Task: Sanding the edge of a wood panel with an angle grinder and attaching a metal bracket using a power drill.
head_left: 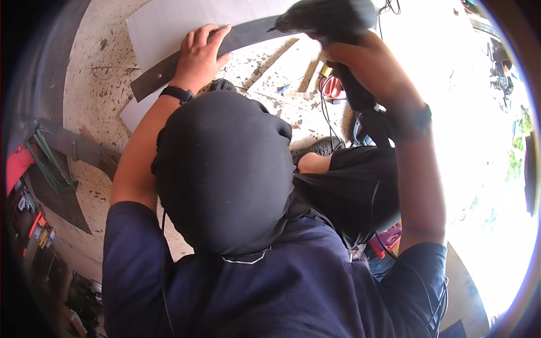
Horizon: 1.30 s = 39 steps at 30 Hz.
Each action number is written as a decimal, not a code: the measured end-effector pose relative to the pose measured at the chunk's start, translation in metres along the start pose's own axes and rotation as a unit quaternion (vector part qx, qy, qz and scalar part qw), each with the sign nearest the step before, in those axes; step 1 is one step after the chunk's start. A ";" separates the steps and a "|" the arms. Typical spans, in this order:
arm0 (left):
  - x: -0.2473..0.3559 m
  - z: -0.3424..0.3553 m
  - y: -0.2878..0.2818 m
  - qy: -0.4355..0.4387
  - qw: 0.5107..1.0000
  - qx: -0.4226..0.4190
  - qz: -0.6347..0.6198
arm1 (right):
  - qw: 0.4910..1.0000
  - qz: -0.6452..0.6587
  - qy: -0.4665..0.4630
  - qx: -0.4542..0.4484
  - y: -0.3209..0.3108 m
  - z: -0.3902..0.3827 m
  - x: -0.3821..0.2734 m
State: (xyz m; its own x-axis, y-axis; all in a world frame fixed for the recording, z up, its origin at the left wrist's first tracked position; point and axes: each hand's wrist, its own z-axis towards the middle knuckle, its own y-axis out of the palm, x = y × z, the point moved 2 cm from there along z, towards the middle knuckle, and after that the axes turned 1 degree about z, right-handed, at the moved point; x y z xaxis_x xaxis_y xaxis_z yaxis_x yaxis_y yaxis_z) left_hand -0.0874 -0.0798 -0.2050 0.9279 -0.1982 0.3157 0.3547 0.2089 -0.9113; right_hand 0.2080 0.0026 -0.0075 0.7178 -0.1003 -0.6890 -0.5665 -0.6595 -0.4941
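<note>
A long dark flat strip (248, 37) lies across a large light grey sheet (155, 34) on the floor ahead of me. My left hand (200, 53) spans this strip, fingers over its far edge and thumb towards its near side, gripping it. A small pale round spot, perhaps a screw head, shows near the strip's left end. In my right hand (360, 56) is a dark power drill (329, 19), blurred, its bit pointing left over the strip's right part. Whether the bit touches the strip I cannot tell.
Paint-spotted floor (98, 50) surrounds the work. Red-handled scissors (333, 87) and a black cable lie beside my right forearm. A dark shoe (321, 147) is beneath me. Green rods (51, 160) and clutter stand at left. Glare washes out the right side.
</note>
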 end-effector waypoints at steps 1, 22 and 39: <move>0.005 0.003 -0.003 0.013 0.999 -0.024 0.027 | 0.996 0.071 -0.013 0.052 -0.010 -0.022 0.005; 0.032 0.035 -0.015 0.019 0.987 -0.151 0.060 | 0.831 0.527 -0.079 0.160 -0.089 -0.159 0.088; 0.036 0.054 -0.033 0.016 0.978 -0.208 0.023 | 0.775 0.595 0.133 0.164 -0.086 -0.146 0.111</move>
State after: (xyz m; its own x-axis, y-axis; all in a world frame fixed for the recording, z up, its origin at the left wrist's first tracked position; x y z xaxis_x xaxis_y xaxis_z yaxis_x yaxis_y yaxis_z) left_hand -0.0597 -0.0417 -0.1494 0.9351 -0.2293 0.2704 0.2299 -0.1884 -0.9548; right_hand 0.3958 -0.0607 0.0360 -0.3597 -0.6710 -0.6483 -0.9327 0.2384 0.2707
